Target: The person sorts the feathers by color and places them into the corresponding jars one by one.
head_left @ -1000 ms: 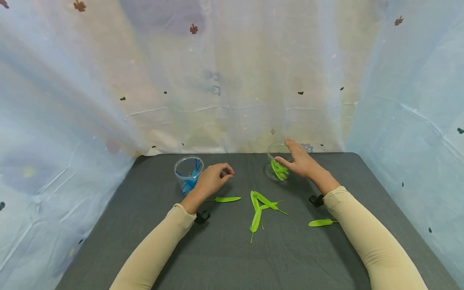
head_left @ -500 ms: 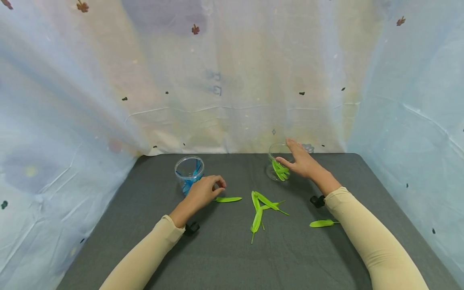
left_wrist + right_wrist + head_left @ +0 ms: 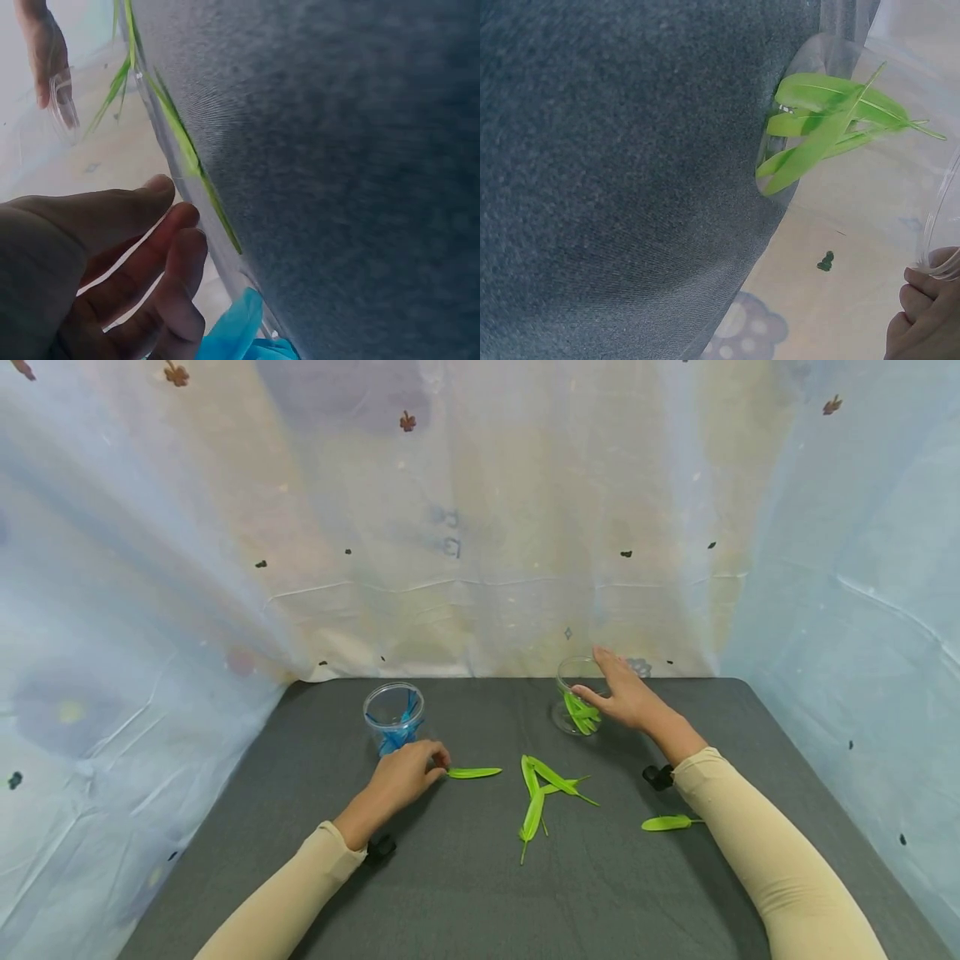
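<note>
My left hand (image 3: 405,770) hovers low over the table by the stem end of a single green feather (image 3: 474,772). Its fingers are loosely bent, and in the left wrist view a gap shows between the fingertips and that feather (image 3: 180,139). Behind this hand stands a clear jar (image 3: 393,689) with blue feathers (image 3: 401,731). My right hand (image 3: 633,697) holds a second clear jar (image 3: 577,667) near its rim, thumb and fingers on either side. Inside it lean several green feathers (image 3: 817,135).
Several green feathers (image 3: 533,810) lie joined in a branching shape mid-table. Another green feather (image 3: 666,822) lies by the right forearm. The grey table (image 3: 465,902) ends at a patterned curtain (image 3: 487,610) behind and at both sides.
My left hand has moved left and toward me, down beside the stem of the single green feather. My right hand has stayed at its jar.
</note>
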`<act>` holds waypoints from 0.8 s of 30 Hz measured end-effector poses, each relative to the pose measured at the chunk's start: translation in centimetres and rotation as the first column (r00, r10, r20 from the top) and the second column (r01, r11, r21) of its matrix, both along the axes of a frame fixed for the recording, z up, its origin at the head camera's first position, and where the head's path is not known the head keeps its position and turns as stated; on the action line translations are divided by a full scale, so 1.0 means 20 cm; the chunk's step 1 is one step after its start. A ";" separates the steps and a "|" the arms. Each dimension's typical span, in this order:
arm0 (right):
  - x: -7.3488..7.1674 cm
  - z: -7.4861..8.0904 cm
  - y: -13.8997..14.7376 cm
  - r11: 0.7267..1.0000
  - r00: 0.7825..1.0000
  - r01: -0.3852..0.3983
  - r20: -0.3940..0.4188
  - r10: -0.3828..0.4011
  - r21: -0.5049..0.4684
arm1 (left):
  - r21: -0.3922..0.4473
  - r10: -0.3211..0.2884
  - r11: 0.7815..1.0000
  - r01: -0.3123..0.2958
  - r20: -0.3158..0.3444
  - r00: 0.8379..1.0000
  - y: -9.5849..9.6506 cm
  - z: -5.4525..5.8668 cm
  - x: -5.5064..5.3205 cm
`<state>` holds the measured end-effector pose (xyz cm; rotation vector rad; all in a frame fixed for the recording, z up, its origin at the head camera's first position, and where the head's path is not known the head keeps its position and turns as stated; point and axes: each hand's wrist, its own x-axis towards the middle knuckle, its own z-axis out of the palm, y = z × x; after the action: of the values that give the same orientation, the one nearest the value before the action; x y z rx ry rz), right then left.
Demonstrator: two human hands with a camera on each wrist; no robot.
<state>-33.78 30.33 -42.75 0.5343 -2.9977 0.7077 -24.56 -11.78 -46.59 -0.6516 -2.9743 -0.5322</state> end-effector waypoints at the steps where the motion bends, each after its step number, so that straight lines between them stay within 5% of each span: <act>1: 0.00 0.00 0.00 1.000 1.000 0.000 0.001 0.000 0.000 | -0.006 0.000 1.000 0.000 -0.003 1.000 0.00 0.00 0.01; 16: 0.00 -0.01 0.00 1.000 1.000 0.004 -0.009 -0.004 0.002 | -0.095 -0.014 0.995 0.004 -0.100 0.995 -0.02 -0.03 0.05; 24: 0.01 0.00 0.00 1.000 1.000 0.004 -0.002 -0.004 -0.002 | -0.097 0.010 0.995 -0.014 -0.038 0.999 -0.03 -0.03 0.05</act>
<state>-33.59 30.28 -42.71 0.5292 -2.9951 0.7089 -23.65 -12.46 -47.18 -0.6435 -2.9817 -0.3723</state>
